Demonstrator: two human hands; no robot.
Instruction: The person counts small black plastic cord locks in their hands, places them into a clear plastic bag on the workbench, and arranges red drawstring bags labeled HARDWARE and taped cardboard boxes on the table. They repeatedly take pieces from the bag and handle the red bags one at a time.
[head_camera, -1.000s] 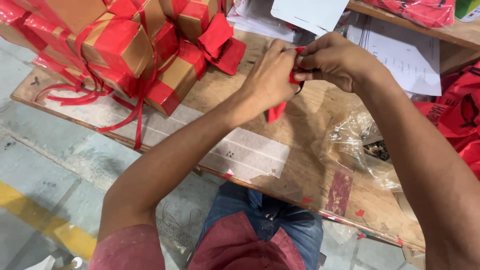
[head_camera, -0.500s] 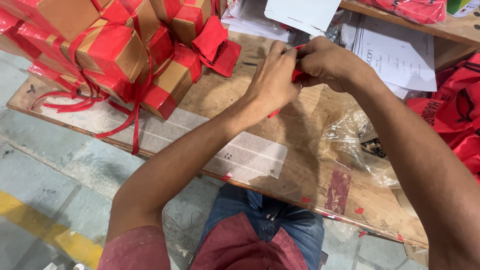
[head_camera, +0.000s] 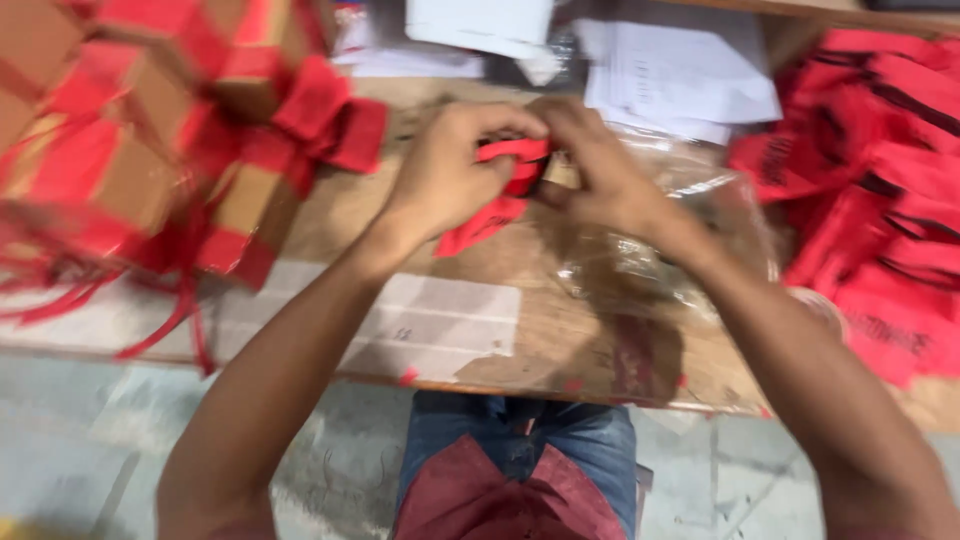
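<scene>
While both hands meet above the middle of the wooden table (head_camera: 330, 235), the left hand (head_camera: 445, 170) and right hand (head_camera: 600, 175) each pinch one red ribbon (head_camera: 495, 205), fingers clenched on its folded top, seemingly to shape it; its tail hangs to the table; ribboned boxes (head_camera: 150, 170) sit stacked at left; red bags (head_camera: 870, 210) lie right; papers (head_camera: 680, 75) behind.

Wooden board (head_camera: 450, 340) carries ribboned brown boxes (head_camera: 150, 170), papers (head_camera: 680, 80), red bags (head_camera: 880, 200).

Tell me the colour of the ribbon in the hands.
Red ribbon, clearest in the head view.
</scene>
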